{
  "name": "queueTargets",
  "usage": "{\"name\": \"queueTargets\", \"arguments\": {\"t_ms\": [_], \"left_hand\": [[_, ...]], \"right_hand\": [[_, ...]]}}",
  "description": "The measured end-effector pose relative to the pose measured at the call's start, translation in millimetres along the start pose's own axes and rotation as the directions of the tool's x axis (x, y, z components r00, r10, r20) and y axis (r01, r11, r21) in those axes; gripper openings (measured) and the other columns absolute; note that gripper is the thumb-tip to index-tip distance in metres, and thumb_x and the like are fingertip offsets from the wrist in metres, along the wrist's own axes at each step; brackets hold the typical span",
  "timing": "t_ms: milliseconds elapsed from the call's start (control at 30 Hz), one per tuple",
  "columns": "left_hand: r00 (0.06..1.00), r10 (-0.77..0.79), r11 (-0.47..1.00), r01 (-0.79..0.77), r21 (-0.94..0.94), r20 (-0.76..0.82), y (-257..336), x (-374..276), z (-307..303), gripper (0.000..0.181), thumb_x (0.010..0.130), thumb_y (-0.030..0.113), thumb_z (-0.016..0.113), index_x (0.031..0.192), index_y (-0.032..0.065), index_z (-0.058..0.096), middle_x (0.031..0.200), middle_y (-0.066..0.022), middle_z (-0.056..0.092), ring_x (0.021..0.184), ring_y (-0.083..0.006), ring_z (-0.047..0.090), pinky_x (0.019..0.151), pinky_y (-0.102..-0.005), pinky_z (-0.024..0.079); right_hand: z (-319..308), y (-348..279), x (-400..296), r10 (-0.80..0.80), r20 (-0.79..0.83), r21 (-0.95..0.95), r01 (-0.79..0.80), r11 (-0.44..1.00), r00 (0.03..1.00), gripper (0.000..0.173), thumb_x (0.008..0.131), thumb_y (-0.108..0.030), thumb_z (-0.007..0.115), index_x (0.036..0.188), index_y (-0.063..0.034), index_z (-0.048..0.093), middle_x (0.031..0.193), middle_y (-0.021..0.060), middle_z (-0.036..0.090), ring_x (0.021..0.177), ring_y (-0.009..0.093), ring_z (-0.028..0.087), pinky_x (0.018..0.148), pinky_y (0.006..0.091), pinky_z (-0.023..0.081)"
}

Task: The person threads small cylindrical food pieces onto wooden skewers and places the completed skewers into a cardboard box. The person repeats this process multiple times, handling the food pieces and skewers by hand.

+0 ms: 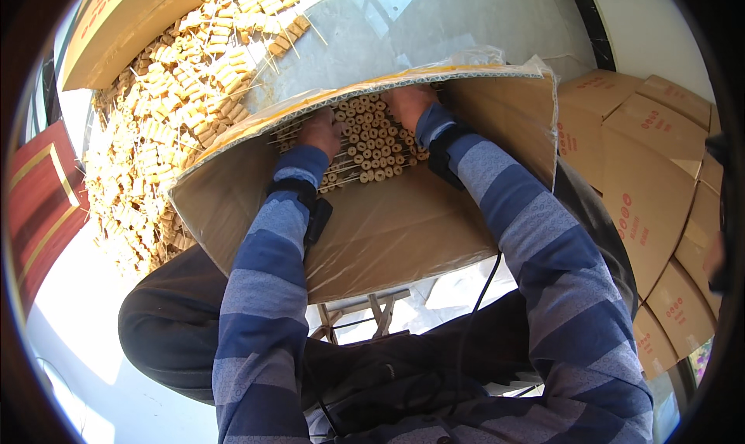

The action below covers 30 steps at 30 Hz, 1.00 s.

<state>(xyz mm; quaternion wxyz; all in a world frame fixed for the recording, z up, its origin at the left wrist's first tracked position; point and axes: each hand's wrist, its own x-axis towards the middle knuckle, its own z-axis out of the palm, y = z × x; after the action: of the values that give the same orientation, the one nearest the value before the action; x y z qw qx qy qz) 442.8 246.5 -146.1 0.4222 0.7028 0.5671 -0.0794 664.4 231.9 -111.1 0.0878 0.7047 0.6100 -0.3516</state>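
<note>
Both my hands reach inside an open cardboard box (401, 229) lined with clear plastic. Skewers of tan ring-shaped food pieces (375, 147) lie stacked in it, their round ends facing me and thin sticks showing at the left. My left hand (321, 133) rests against the left part of the stack, fingers bent, partly hidden under the box's upper edge. At the stack's upper right is my right hand (410, 104), its fingertips hidden by the pieces and the edge. Whether either hand grips a skewer does not show.
A large heap of similar skewers (174, 106) lies on a metal surface (465, 25) beyond the box and to the left. Another cardboard carton (125, 31) stands at the upper left. Stacked printed cartons (646, 176) rise at the right. A dark red panel (43, 211) is at far left.
</note>
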Motion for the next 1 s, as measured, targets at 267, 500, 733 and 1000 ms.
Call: {"name": "queueTargets", "arguments": {"t_ms": [267,500,733,1000], "left_hand": [[0.995,-0.093,0.996,0.093,0.014,-0.02,-9.5,29.0,6.8,0.056,0.097,0.054,0.046,0.12,0.0048,0.061,0.11,-0.0262,0.066,0.097,-0.0402,0.066,0.089,-0.0468,0.05],[0.988,-0.151,0.977,0.153,0.152,-0.024,1.8,36.1,4.2,0.063,0.099,0.056,0.037,0.136,0.0074,0.053,0.134,-0.0221,0.057,0.123,-0.0385,0.054,0.107,-0.0453,0.04],[0.985,-0.156,0.966,0.138,0.22,0.07,23.3,13.4,-25.8,0.068,0.095,0.06,0.046,0.131,0.0039,0.059,0.128,-0.0237,0.061,0.117,-0.0405,0.059,0.105,-0.0439,0.043],[0.801,-0.155,0.898,-0.13,0.42,0.579,42.1,-45.1,-25.7,0.071,0.081,0.065,0.066,0.109,-0.0008,0.072,0.115,-0.0249,0.067,0.11,-0.0375,0.064,0.096,-0.0426,0.05]], "right_hand": [[9.0,-5.6,4.3,0.034,-0.138,0.025,-0.031,0.999,0.99,0.023,0.093,-0.02,0.057,0.102,-0.0086,0.075,0.109,0.0155,0.07,0.1,0.036,0.068,0.085,0.0461,0.055],[15.9,3.2,15.9,0.069,-0.083,0.005,-0.069,0.998,0.994,0.034,0.095,-0.036,0.055,0.107,-0.0091,0.071,0.109,0.0177,0.069,0.1,0.037,0.066,0.091,0.0467,0.052],[-26.4,-9.9,-23.1,0.037,0.349,-0.208,0.039,0.977,0.936,0.042,0.086,-0.044,0.07,0.098,-0.0039,0.074,0.105,0.0185,0.071,0.102,0.035,0.067,0.091,0.0441,0.053],[-2.8,-20.6,-53.2,0.123,0.655,-0.3,0.107,0.948,0.745,0.062,0.085,-0.052,0.07,0.128,-0.0089,0.065,0.134,0.0122,0.062,0.121,0.03,0.06,0.103,0.0423,0.047]]}}
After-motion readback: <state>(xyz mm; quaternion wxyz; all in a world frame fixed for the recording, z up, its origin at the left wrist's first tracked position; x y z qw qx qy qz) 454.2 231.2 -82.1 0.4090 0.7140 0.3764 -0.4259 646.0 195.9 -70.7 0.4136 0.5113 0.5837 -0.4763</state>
